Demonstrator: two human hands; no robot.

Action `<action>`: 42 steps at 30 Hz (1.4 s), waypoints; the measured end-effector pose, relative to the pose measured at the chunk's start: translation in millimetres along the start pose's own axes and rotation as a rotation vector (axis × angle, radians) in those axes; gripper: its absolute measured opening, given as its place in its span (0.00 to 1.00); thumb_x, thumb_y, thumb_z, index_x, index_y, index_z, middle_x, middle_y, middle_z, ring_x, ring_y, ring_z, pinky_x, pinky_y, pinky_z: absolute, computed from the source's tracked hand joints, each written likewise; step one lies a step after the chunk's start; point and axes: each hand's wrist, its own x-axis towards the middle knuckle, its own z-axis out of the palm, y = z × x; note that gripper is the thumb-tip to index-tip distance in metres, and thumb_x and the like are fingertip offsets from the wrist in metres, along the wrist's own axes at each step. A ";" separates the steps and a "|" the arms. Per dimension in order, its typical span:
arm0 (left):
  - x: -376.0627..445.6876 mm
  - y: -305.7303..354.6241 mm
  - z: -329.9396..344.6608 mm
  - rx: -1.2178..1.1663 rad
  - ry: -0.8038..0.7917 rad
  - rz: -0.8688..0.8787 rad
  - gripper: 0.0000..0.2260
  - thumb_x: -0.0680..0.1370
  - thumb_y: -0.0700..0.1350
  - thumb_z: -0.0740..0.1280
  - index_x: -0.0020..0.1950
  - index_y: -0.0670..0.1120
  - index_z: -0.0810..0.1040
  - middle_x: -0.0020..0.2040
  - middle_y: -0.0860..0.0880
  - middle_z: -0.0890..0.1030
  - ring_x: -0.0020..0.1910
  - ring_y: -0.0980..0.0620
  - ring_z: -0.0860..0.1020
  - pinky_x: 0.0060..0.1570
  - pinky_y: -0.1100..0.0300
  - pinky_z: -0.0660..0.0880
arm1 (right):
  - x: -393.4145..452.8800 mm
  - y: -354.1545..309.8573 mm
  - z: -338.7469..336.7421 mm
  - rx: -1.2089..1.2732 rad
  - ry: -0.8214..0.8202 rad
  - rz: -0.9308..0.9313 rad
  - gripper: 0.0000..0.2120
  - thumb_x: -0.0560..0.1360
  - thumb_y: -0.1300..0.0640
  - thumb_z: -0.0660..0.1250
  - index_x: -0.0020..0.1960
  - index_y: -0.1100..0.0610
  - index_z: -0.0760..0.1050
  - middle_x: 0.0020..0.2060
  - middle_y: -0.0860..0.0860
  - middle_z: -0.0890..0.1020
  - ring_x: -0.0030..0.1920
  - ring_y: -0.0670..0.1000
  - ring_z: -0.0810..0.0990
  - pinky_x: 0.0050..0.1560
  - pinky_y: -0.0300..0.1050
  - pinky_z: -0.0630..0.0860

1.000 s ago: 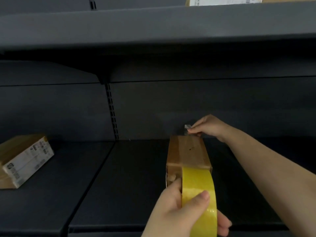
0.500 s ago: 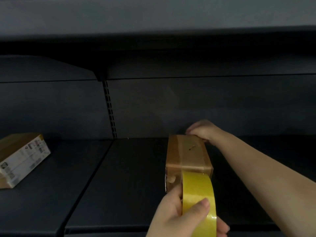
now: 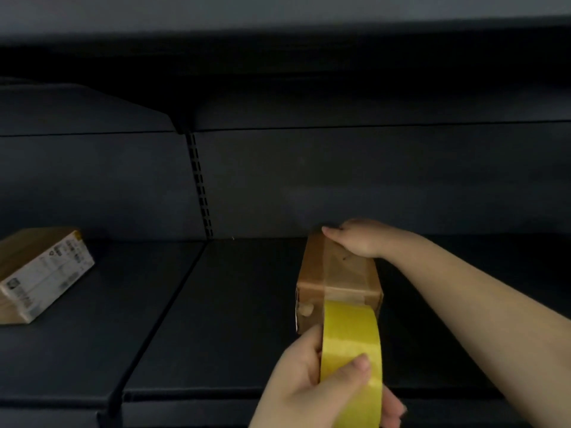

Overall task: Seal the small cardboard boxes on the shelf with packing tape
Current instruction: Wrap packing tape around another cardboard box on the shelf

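A small brown cardboard box point(image 3: 312, 273) stands on the dark shelf point(image 3: 234, 304), its long side running away from me. A clear strip of tape lies along its top and runs down the near end to a yellow tape roll point(image 3: 350, 350). My left hand point(image 3: 296, 384) grips that roll just in front of the box, thumb on the outer face. My right hand point(image 3: 358, 239) rests on the far top edge of the box, fingers curled over the back and pressing the tape end down.
A second cardboard box point(image 3: 40, 273) with a white printed label lies tilted at the left end of the shelf. An upper shelf point(image 3: 278, 41) overhangs close above. A slotted upright point(image 3: 199, 183) splits the back panel.
My right hand came down from pinching the tape end above the box's far edge to pressing it onto the box. The view dropped slightly. The roll stayed in my left hand.
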 end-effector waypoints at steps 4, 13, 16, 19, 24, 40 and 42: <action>-1.4 -1.0 -6.7 0.024 0.006 -0.003 0.19 0.70 0.48 0.70 0.58 0.44 0.75 0.40 0.37 0.84 0.40 0.43 0.83 0.42 0.55 0.79 | -16.2 5.7 -4.7 0.004 0.190 -0.078 0.30 0.77 0.36 0.42 0.70 0.52 0.65 0.68 0.52 0.70 0.66 0.53 0.69 0.58 0.44 0.64; -12.5 4.1 -9.4 0.001 0.015 0.017 0.12 0.66 0.47 0.71 0.49 0.48 0.82 0.37 0.35 0.83 0.35 0.42 0.83 0.38 0.54 0.80 | -118.1 48.8 51.6 -0.118 0.407 -0.781 0.41 0.67 0.32 0.65 0.72 0.52 0.59 0.71 0.49 0.64 0.73 0.46 0.57 0.72 0.51 0.52; -24.3 9.4 -15.5 -0.067 -0.030 -0.022 0.13 0.67 0.45 0.72 0.50 0.43 0.82 0.35 0.35 0.82 0.32 0.42 0.82 0.35 0.55 0.79 | -120.9 47.3 62.5 -0.100 0.432 -0.770 0.47 0.62 0.30 0.69 0.72 0.50 0.55 0.72 0.48 0.62 0.74 0.47 0.54 0.73 0.55 0.52; -36.2 16.2 -23.0 -0.034 -0.064 -0.018 0.22 0.64 0.49 0.76 0.53 0.39 0.80 0.40 0.35 0.83 0.39 0.41 0.83 0.42 0.52 0.80 | -127.4 44.5 67.9 -0.170 0.421 -0.779 0.52 0.58 0.25 0.66 0.73 0.48 0.51 0.72 0.47 0.58 0.74 0.49 0.53 0.72 0.59 0.50; -45.0 18.1 -32.5 0.319 0.117 -0.049 0.36 0.59 0.59 0.71 0.59 0.38 0.75 0.57 0.30 0.77 0.58 0.29 0.73 0.62 0.33 0.66 | -138.3 36.2 81.5 -0.199 0.570 -0.813 0.51 0.58 0.28 0.70 0.71 0.50 0.55 0.68 0.52 0.64 0.70 0.54 0.61 0.70 0.60 0.52; -48.5 44.1 -12.1 0.110 -0.003 0.139 0.13 0.68 0.51 0.71 0.45 0.43 0.82 0.35 0.41 0.84 0.33 0.47 0.83 0.34 0.58 0.79 | -119.5 22.5 18.2 0.076 0.645 -0.489 0.47 0.49 0.34 0.72 0.62 0.52 0.62 0.50 0.47 0.73 0.50 0.50 0.74 0.45 0.47 0.73; -43.3 43.1 -7.8 0.127 0.073 0.159 0.13 0.68 0.51 0.70 0.44 0.42 0.81 0.34 0.41 0.84 0.33 0.46 0.83 0.33 0.58 0.78 | -112.2 19.0 17.4 0.168 0.619 -0.479 0.46 0.49 0.32 0.72 0.60 0.48 0.60 0.50 0.48 0.75 0.50 0.50 0.76 0.46 0.48 0.74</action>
